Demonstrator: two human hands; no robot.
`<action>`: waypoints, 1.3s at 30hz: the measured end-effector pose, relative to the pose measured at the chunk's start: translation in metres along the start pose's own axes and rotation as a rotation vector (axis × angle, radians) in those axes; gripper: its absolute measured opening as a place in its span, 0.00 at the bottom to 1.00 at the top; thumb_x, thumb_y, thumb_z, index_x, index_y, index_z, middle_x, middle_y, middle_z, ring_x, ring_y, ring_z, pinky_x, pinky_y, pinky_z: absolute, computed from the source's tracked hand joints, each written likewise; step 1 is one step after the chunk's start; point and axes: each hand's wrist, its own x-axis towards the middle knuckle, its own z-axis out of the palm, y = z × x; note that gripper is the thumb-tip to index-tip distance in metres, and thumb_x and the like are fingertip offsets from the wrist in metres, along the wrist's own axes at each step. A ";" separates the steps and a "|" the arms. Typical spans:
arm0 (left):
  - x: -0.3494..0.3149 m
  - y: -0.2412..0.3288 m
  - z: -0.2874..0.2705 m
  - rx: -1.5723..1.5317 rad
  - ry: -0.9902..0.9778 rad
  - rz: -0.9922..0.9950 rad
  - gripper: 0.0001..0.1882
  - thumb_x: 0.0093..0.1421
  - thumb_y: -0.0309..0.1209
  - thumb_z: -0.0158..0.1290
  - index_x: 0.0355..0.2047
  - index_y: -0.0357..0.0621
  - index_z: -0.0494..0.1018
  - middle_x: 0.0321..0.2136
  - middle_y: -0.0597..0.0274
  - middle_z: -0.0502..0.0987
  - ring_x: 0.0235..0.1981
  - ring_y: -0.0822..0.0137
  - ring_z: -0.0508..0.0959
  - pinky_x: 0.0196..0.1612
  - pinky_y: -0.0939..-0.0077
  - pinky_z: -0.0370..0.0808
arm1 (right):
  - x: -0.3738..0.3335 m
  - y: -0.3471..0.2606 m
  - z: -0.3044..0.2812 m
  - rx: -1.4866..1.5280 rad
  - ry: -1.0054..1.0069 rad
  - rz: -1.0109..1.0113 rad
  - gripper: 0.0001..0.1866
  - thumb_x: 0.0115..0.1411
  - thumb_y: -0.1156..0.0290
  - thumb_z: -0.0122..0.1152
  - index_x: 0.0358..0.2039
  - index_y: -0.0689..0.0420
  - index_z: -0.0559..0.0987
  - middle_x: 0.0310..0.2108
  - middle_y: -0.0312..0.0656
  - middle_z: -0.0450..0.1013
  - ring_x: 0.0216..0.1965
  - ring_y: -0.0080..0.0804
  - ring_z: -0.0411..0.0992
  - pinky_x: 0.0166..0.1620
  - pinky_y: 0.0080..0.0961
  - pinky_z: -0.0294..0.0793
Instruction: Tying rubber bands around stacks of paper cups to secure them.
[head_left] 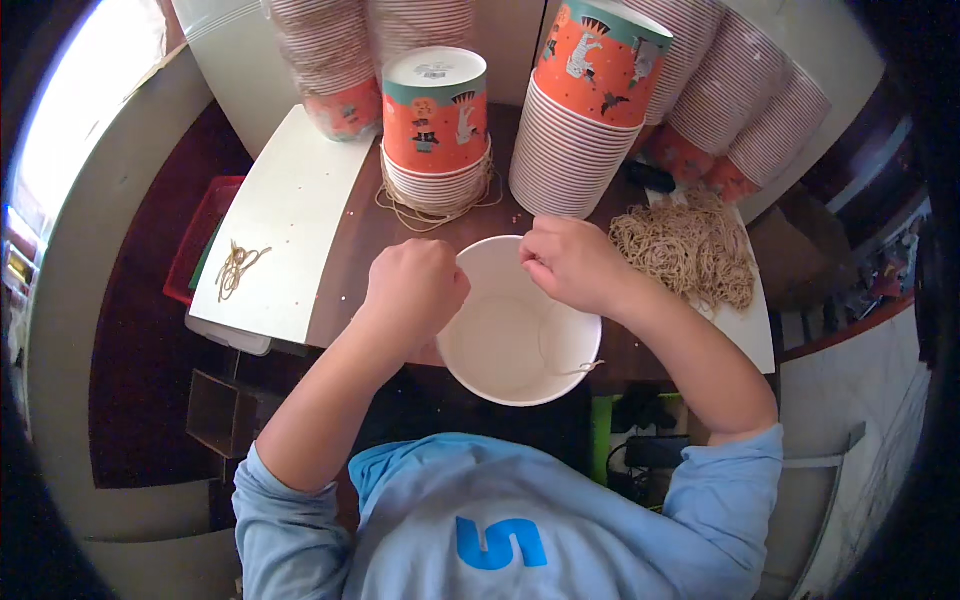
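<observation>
A white-lined paper bucket (500, 345) sits before me at the table's near edge, its mouth tilted toward me. Thin beige cord (590, 367) pokes past its rim at the lower right, and a faint loop of it shows against the inner wall. My left hand (415, 285) is closed in a fist by the rim's upper left. Across the mouth, my right hand (568, 262) is also closed, at the upper right of the rim. The fingers hide whatever either hand grips.
Beyond the bucket stand a shorter stack of orange-and-green paper buckets (435, 125) with cord looped around its base, and a taller stack (585, 130). A tangled cord pile (690, 245) lies right; a few strands (240, 268) lie left. Wrapped bucket stacks (330, 60) line the back.
</observation>
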 end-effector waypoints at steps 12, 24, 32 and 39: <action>-0.017 -0.013 -0.001 -0.551 -0.034 -0.044 0.18 0.55 0.41 0.57 0.30 0.34 0.77 0.21 0.54 0.77 0.24 0.65 0.78 0.30 0.71 0.74 | 0.007 0.007 0.002 0.077 0.085 0.037 0.04 0.50 0.73 0.60 0.27 0.57 0.77 0.31 0.42 0.68 0.32 0.41 0.70 0.35 0.35 0.71; -0.023 -0.032 0.012 -0.804 0.100 -0.076 0.07 0.55 0.24 0.55 0.34 0.35 0.76 0.32 0.52 0.78 0.29 0.66 0.78 0.34 0.75 0.74 | 0.017 -0.035 0.018 0.533 0.025 0.260 0.05 0.48 0.73 0.62 0.26 0.61 0.79 0.27 0.43 0.72 0.30 0.35 0.72 0.35 0.29 0.71; -0.015 -0.043 0.021 -0.805 0.025 0.024 0.10 0.60 0.23 0.50 0.41 0.33 0.75 0.30 0.58 0.79 0.30 0.73 0.78 0.34 0.79 0.76 | 0.026 -0.034 0.031 0.532 0.041 0.391 0.06 0.47 0.73 0.63 0.26 0.61 0.80 0.24 0.44 0.73 0.29 0.32 0.72 0.35 0.28 0.71; -0.013 -0.040 0.013 -0.743 -0.015 0.044 0.11 0.59 0.23 0.49 0.41 0.31 0.75 0.30 0.58 0.79 0.31 0.73 0.78 0.35 0.78 0.76 | 0.029 -0.040 0.028 0.554 0.012 0.395 0.06 0.48 0.72 0.61 0.25 0.61 0.80 0.25 0.43 0.73 0.29 0.32 0.72 0.35 0.28 0.71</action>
